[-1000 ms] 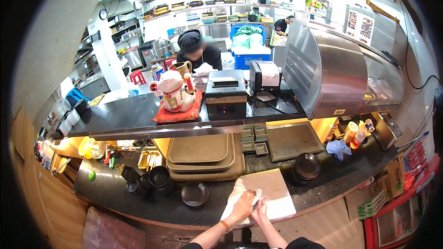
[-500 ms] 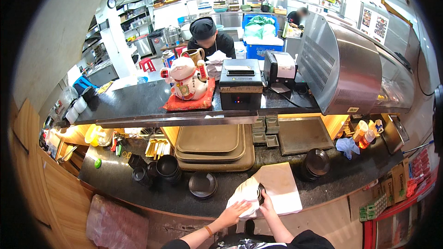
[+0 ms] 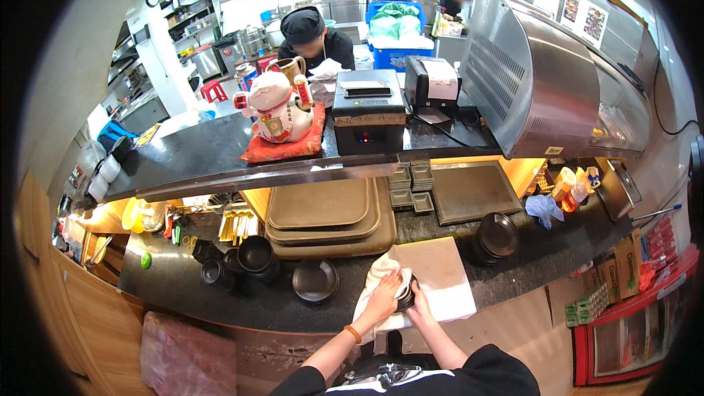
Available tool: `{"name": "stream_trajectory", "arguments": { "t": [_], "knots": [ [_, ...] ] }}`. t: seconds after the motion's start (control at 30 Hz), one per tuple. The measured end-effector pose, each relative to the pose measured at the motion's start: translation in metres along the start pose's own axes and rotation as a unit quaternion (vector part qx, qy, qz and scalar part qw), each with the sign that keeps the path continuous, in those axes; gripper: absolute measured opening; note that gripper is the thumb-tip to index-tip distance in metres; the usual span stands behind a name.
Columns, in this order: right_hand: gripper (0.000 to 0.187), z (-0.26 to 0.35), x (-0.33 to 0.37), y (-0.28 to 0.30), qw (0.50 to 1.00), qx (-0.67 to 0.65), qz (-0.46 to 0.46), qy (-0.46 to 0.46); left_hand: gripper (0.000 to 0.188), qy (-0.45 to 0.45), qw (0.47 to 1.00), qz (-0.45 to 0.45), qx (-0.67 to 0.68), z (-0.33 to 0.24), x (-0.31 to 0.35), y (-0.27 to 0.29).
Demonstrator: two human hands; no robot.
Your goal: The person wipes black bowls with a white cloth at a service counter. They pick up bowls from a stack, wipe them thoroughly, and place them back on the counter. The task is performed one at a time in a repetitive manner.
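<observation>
Wiping a small dark bowl [image 3: 405,295] at lower centre of frame.
Left hand [image 3: 383,297] grips white cloth [image 3: 381,273]; right hand [image 3: 419,306] clasps the bowl: best turned steadily above the surface [image 3: 279,308].

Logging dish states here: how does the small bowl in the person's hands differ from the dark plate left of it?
The small bowl is held between both hands, half wrapped in a white cloth; the dark plate lies flat and bare on the counter, untouched. The bowl looks smaller. Both are dark and round.

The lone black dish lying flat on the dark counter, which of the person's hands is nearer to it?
Left. The left hand, on a white cloth, lies just right of the black dish. The right hand is farther right, beyond the small dark bowl held between both hands.
</observation>
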State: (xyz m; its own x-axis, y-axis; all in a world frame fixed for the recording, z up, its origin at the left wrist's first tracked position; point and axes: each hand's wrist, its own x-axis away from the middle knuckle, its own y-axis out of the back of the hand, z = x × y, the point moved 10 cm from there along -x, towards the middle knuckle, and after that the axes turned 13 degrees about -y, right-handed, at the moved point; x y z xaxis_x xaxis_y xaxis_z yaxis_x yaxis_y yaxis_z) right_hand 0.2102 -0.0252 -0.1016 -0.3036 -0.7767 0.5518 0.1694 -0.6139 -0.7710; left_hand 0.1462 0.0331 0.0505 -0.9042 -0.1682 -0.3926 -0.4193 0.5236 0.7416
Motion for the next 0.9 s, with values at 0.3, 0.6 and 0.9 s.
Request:
{"name": "stream_trajectory", "arguments": {
  "t": [0.3,0.6,0.9],
  "knots": [
    [0.031,0.006,-0.007,0.043,0.998,0.022,-0.062,-0.020,0.038,0.061,0.989,0.020,0.133,-0.022,0.026,-0.004],
    [0.047,0.196,0.164,-0.098,0.791,0.358,-0.233,0.438,0.054,0.280,0.488,-0.340,0.753,0.079,0.115,-0.023],
    [0.028,0.277,0.166,-0.138,0.184,0.718,-0.341,0.578,0.056,0.276,0.486,-0.310,0.769,0.073,0.108,-0.026]
  ]
}}
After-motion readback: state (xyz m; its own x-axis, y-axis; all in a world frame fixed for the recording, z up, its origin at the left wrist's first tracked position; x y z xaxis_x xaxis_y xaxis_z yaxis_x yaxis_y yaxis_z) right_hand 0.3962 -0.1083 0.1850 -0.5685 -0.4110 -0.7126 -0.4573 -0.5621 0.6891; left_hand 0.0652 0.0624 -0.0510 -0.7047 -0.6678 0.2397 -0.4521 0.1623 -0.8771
